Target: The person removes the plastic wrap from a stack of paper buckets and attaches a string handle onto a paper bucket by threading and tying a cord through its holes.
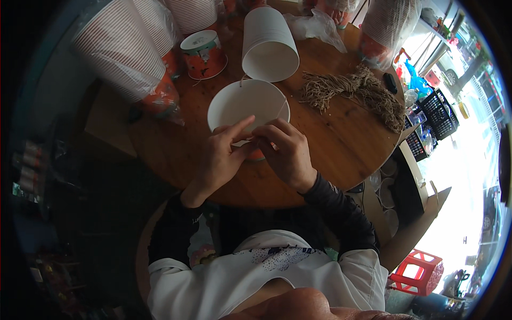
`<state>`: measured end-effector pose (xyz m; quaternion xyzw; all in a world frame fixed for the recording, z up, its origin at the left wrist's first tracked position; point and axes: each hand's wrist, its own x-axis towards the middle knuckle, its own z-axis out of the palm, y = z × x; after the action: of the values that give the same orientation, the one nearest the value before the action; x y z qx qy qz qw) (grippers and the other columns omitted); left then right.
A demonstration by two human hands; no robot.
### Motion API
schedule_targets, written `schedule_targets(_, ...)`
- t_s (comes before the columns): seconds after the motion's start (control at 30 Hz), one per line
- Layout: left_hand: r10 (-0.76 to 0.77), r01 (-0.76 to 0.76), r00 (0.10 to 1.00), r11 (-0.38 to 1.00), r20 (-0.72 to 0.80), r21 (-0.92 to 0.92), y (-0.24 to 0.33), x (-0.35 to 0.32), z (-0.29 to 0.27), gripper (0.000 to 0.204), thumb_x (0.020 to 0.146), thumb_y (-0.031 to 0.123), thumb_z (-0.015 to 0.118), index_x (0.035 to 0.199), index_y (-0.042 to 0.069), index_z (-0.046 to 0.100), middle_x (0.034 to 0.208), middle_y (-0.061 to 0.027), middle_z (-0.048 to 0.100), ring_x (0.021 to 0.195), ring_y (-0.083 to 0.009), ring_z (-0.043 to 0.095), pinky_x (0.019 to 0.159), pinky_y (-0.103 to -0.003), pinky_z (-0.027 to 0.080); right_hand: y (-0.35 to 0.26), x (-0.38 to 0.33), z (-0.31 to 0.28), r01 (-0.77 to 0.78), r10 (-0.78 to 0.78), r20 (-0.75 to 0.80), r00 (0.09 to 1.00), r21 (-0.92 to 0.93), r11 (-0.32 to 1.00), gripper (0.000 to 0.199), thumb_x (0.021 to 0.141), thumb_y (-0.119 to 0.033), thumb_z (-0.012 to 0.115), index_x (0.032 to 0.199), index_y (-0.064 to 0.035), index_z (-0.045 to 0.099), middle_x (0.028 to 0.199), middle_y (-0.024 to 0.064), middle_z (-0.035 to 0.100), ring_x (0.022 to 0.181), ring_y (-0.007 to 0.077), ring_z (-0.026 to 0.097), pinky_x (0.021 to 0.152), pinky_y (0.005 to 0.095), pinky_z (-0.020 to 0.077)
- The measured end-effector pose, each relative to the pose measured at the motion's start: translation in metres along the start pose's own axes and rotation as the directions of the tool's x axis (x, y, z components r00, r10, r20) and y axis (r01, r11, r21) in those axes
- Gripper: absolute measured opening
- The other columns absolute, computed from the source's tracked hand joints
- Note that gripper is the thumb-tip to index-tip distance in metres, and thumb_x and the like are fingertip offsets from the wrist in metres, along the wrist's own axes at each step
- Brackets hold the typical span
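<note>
A paper bucket [221, 109], white inside and orange-red outside, stands upright on the round table before me, its mouth facing up. A thin string [285, 104] runs from its right side towards my right hand [288, 152], whose thumb and fingers are pinched together on it over the near rim. My left hand [221, 157] meets those fingertips with its thumb, its index finger stretched over the mouth. Whatever lies between the left thumb and fingers is hidden. A small bit of string [242, 81] also shows at the far rim.
Beyond the bucket, stacked white buckets [269, 42] lie on their side. A lidded red tub [205, 56] stands left of them, near plastic-wrapped bucket stacks [120, 48]. Bundled brown strings [354, 93] lie right on the wooden table [330, 144]. A red stool [418, 272] stands lower right.
</note>
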<state>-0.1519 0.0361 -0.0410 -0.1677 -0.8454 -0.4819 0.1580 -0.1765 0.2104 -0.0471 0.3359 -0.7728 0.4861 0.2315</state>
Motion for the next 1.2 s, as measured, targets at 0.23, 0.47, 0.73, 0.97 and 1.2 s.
schedule_targets(0.23,-0.087,0.099,0.986,0.992,0.144,-0.081,0.012,0.017,-0.004,0.02,0.083,0.002,0.07,0.102,0.003,0.068,0.085,-0.0097,0.071,0.079,-0.0173,0.069,0.071,-0.028,0.054,-0.001,0.005,-0.006,-0.027,0.025,0.047,0.999,0.045,0.999,0.018,0.077,-0.001,0.071,0.094,-0.0073,0.069,0.088,0.0063,0.063,0.072,0.0218,0.064,0.061,0.0321,0.0533)
schedule_targets(0.47,-0.108,0.128,0.99,0.962,0.095,-0.241,0.007,0.018,-0.001,0.013,0.087,0.008,0.069,0.096,-0.001,0.067,0.085,-0.0076,0.071,0.078,-0.0116,0.067,0.071,-0.024,0.053,0.0,0.027,-0.055,0.063,-0.042,0.224,0.974,-0.084,0.994,0.019,0.08,-0.005,0.066,0.099,-0.0086,0.063,0.087,0.0079,0.061,0.084,0.0309,0.061,0.078,0.0403,0.0477)
schedule_targets(0.73,-0.234,0.267,0.958,0.939,0.165,-0.219,0.015,0.025,-0.006,0.017,0.091,0.014,0.067,0.098,-0.002,0.068,0.084,-0.0058,0.071,0.077,-0.0089,0.066,0.072,-0.023,0.053,0.0,0.029,-0.061,0.447,-0.381,0.267,0.885,-0.265,0.854,0.038,0.073,-0.002,0.061,0.11,-0.0042,0.06,0.096,0.0074,0.064,0.094,0.0275,0.063,0.095,0.0417,0.0478)
schedule_targets(0.97,-0.136,0.182,0.954,0.971,0.268,-0.155,0.014,0.026,-0.001,0.018,0.093,0.015,0.065,0.102,0.001,0.07,0.088,-0.0067,0.072,0.082,-0.0096,0.067,0.073,-0.024,0.053,0.019,0.037,-0.046,0.267,-0.263,0.214,0.941,0.012,0.964,0.031,0.078,-0.002,0.064,0.109,-0.0049,0.061,0.094,0.0101,0.066,0.089,0.0303,0.064,0.093,0.0431,0.0481)
schedule_targets(1.2,-0.189,0.259,0.938,0.939,0.291,-0.224,0.016,0.027,-0.001,0.018,0.093,0.013,0.063,0.102,-0.001,0.069,0.089,-0.0072,0.072,0.084,-0.011,0.067,0.076,-0.024,0.054,0.028,0.024,-0.056,-0.025,0.01,0.13,0.991,0.113,0.993,0.018,0.084,-0.008,0.069,0.101,-0.0057,0.067,0.103,0.0107,0.066,0.101,0.0296,0.061,0.091,0.0414,0.046)
